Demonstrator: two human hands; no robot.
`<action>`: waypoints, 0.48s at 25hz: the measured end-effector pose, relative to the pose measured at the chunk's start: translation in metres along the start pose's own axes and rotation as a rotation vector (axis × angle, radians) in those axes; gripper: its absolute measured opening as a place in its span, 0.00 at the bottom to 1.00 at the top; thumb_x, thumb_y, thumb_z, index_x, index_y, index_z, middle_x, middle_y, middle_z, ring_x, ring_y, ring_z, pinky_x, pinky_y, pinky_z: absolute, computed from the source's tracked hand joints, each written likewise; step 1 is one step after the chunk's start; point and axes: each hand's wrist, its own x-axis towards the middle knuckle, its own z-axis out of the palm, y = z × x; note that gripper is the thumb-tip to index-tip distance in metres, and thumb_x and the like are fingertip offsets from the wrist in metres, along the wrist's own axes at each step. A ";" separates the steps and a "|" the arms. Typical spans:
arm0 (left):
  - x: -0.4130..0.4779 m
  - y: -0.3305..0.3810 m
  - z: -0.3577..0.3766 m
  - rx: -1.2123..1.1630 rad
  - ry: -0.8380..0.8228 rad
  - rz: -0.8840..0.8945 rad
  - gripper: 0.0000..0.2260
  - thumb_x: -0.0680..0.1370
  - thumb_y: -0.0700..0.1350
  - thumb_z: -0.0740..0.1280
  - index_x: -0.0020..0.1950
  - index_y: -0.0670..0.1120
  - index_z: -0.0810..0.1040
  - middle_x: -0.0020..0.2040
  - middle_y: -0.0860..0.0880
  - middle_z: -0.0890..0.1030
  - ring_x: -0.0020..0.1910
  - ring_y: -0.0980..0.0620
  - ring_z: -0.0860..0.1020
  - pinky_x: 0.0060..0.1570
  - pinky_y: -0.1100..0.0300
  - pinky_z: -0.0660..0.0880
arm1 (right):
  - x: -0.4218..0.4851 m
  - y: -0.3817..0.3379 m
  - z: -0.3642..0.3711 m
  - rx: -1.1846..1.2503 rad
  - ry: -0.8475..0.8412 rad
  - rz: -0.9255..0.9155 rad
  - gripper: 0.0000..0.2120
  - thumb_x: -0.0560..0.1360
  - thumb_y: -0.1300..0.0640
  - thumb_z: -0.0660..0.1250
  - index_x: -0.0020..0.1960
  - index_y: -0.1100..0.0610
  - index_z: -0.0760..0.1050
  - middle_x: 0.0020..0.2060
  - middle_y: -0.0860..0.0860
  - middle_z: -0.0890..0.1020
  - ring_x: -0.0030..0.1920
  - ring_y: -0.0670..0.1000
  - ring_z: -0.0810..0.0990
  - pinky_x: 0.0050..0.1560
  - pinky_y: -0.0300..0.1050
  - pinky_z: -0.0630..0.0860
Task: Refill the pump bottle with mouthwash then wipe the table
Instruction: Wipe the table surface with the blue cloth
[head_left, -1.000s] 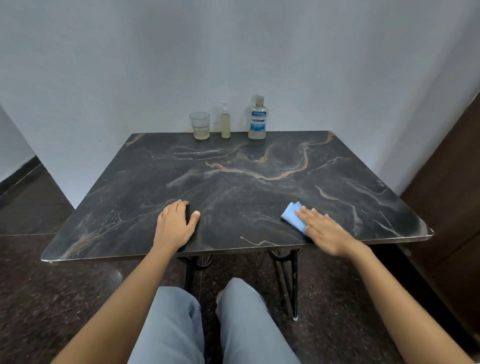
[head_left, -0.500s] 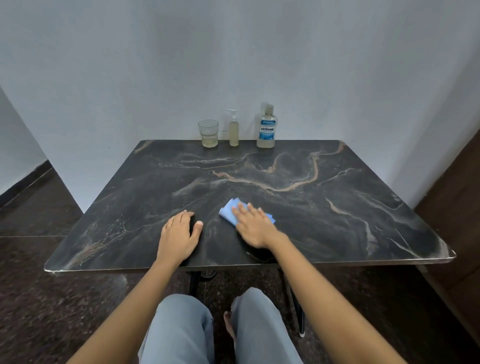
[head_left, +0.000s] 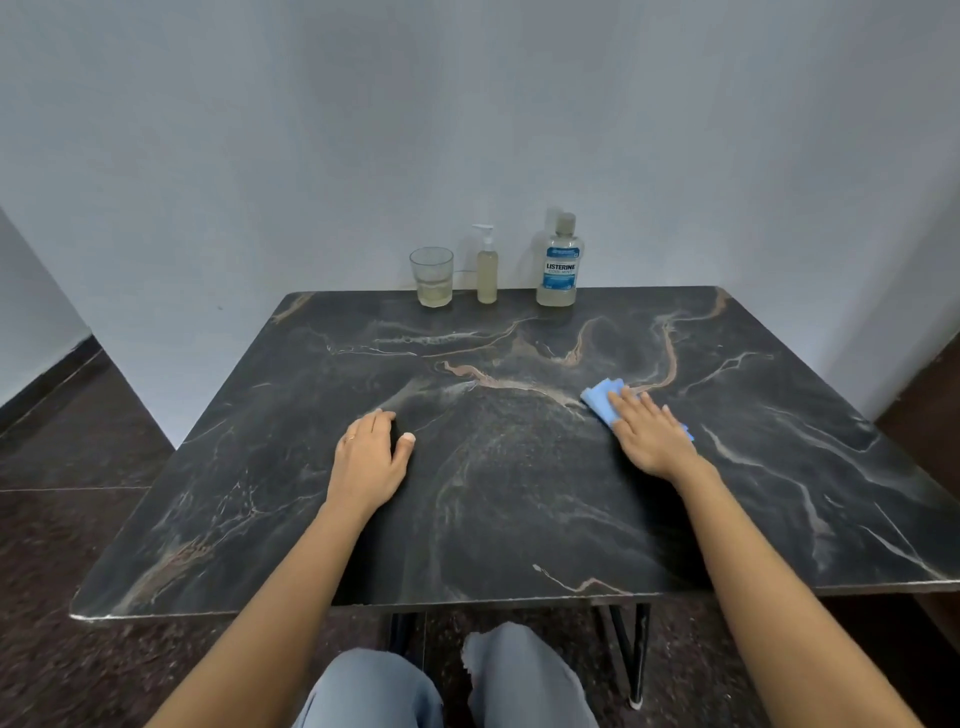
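A person's right hand (head_left: 652, 440) lies flat with fingers spread, pressing a folded blue cloth (head_left: 605, 397) onto the dark marbled table (head_left: 519, 493); the cloth's long axis runs diagonally under the palm, its free corner pointing ahead and to the left of the fingertips. The left hand (head_left: 370, 462), palm down with fingers together and thumb splayed, rests empty on the tabletop well apart from it. Far beyond both hands, along the table's back edge, stand upright a glass (head_left: 432, 276), the pump bottle (head_left: 487, 270) and the mouthwash bottle (head_left: 559, 265).
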 end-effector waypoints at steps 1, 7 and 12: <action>0.002 -0.001 0.003 -0.004 0.023 -0.005 0.19 0.81 0.51 0.59 0.68 0.42 0.71 0.68 0.44 0.74 0.69 0.44 0.68 0.69 0.49 0.62 | 0.024 -0.010 -0.002 -0.003 -0.015 0.020 0.25 0.82 0.52 0.43 0.78 0.51 0.44 0.78 0.49 0.45 0.78 0.53 0.43 0.75 0.52 0.41; 0.003 -0.005 0.011 -0.084 0.116 -0.040 0.16 0.82 0.49 0.57 0.65 0.42 0.73 0.65 0.45 0.76 0.67 0.44 0.70 0.67 0.49 0.65 | 0.075 -0.155 0.020 -0.044 -0.128 -0.184 0.25 0.83 0.53 0.43 0.78 0.55 0.43 0.78 0.53 0.44 0.77 0.58 0.43 0.75 0.55 0.41; 0.000 -0.007 0.008 -0.159 0.216 -0.126 0.14 0.83 0.45 0.56 0.63 0.39 0.74 0.63 0.43 0.77 0.65 0.42 0.71 0.65 0.49 0.66 | -0.007 -0.192 0.053 -0.062 -0.150 -0.548 0.25 0.83 0.51 0.45 0.78 0.50 0.44 0.78 0.49 0.46 0.77 0.52 0.43 0.75 0.50 0.39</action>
